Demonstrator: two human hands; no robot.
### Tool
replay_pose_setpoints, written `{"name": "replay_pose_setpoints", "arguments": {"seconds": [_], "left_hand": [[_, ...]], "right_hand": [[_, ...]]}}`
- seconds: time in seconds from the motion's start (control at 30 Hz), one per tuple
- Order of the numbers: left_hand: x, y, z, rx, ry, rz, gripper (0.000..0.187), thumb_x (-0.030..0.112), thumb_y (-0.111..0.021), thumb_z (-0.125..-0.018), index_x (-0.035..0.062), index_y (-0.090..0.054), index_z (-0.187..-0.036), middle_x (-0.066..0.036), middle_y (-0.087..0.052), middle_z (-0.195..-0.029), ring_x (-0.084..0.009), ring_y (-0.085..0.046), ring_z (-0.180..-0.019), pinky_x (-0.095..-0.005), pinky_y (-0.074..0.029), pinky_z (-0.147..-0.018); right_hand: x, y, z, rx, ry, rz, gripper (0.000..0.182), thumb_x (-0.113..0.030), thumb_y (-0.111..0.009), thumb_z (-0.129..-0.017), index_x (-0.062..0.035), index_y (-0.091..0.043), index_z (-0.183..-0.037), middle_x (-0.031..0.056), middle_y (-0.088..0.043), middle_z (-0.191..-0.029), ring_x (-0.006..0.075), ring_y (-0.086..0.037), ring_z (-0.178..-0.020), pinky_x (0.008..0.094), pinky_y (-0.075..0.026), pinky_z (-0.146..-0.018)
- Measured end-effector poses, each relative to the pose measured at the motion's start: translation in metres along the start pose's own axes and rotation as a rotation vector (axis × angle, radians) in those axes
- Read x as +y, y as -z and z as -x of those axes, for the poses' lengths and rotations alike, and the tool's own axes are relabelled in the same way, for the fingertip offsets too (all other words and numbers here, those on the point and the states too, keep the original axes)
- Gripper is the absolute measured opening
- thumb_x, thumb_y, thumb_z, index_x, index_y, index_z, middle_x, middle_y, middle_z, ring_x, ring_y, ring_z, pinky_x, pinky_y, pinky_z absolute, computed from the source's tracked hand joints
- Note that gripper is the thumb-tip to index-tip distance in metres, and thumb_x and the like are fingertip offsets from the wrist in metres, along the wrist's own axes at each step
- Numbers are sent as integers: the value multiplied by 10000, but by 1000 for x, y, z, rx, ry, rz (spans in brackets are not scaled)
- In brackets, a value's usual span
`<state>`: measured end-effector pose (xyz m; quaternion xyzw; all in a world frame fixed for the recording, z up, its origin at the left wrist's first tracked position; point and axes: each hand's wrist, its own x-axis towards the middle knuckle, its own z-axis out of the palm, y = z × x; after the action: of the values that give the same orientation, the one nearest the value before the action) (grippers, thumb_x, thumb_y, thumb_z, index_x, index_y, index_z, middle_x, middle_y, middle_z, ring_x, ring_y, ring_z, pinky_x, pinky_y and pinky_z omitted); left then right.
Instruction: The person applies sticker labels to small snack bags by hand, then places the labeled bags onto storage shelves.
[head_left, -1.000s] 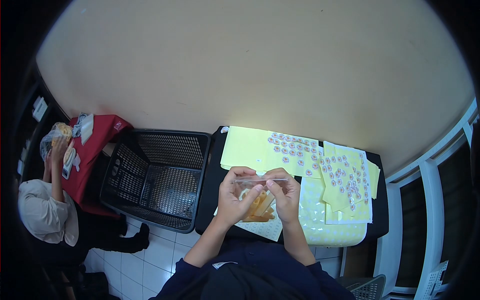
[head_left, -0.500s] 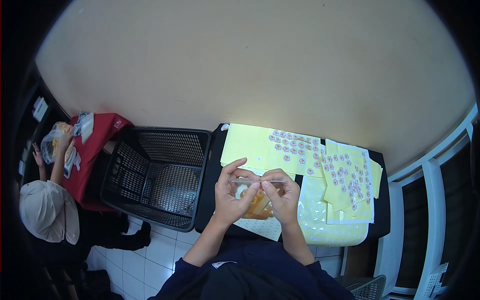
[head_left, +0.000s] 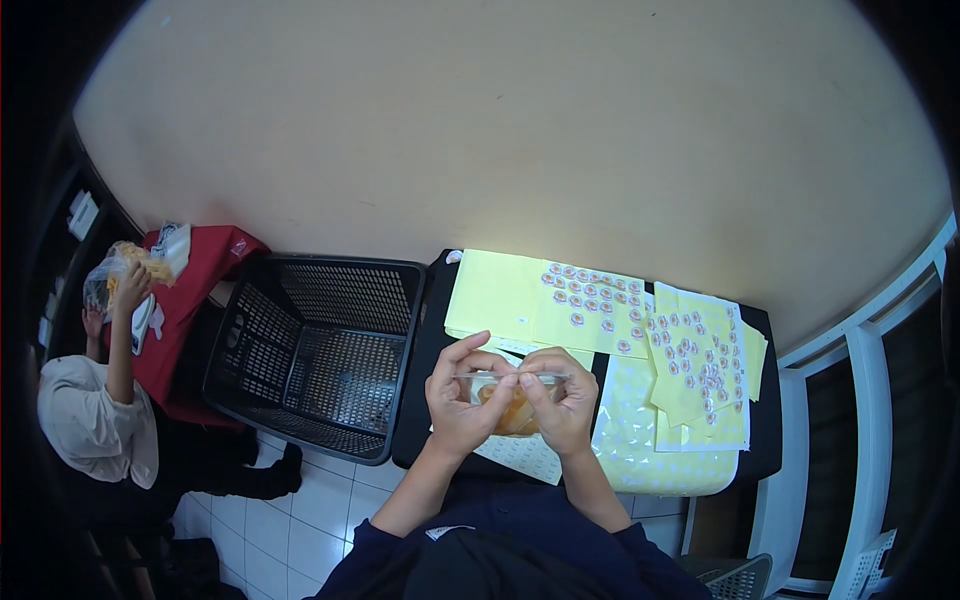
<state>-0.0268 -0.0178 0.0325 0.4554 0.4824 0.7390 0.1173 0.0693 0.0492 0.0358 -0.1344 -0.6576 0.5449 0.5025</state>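
A clear plastic pouch with orange-yellow snack pieces inside hangs upright between my hands. My left hand pinches its top edge between thumb and fingers, with the index finger raised. My right hand pinches the same edge just to the right, the two thumbs nearly meeting at the middle. The palms partly cover the pouch's sides. Behind and beside it lie yellow sticker sheets bearing rows of small round labels. A printed white sheet sits below the pouch.
A black plastic crate stands left of the black-covered table. More label sheets and a shiny yellow patterned sheet lie on the right. Far left, another person handles a bag of snacks at a red-covered table.
My hands stay pinched on the pouch's top edge, with the thumbs shifted slightly. The other person's hand and snack bag have moved a little to the right.
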Motion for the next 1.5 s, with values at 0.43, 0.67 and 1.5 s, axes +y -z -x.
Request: {"name": "replay_pose_setpoints", "arguments": {"seconds": [0.43,0.67,1.5], "left_hand": [[-5,-1,-5,2,-14,7,488,-50,-616,-685,-30,-378,-1111,-73,-583,-733,-94,-552,-706,-206,-429,-659],[-8,-3,-6,-1,9,39,504,-46,-617,-689,-32,-361,-1123,-75,-578,-741,-94,-547,-716,-208,-423,-677],[-6,-3,-4,24,41,35,483,-43,-593,-707,-22,-327,-1109,-81,-563,-744,-108,-547,-714,-223,-426,-679]], "right_hand": [[7,-2,-1,46,-11,-66,61,-47,-539,-766,-7,-510,-801,83,-525,-773,136,-509,-712,251,-408,-674],[11,-1,2,58,-8,-37,67,-53,-523,-781,-8,-498,-825,90,-505,-802,136,-505,-735,241,-403,-685],[11,1,2,152,36,-178,34,-33,-428,-836,-10,-441,-858,84,-426,-866,152,-529,-720,272,-477,-671]]}}
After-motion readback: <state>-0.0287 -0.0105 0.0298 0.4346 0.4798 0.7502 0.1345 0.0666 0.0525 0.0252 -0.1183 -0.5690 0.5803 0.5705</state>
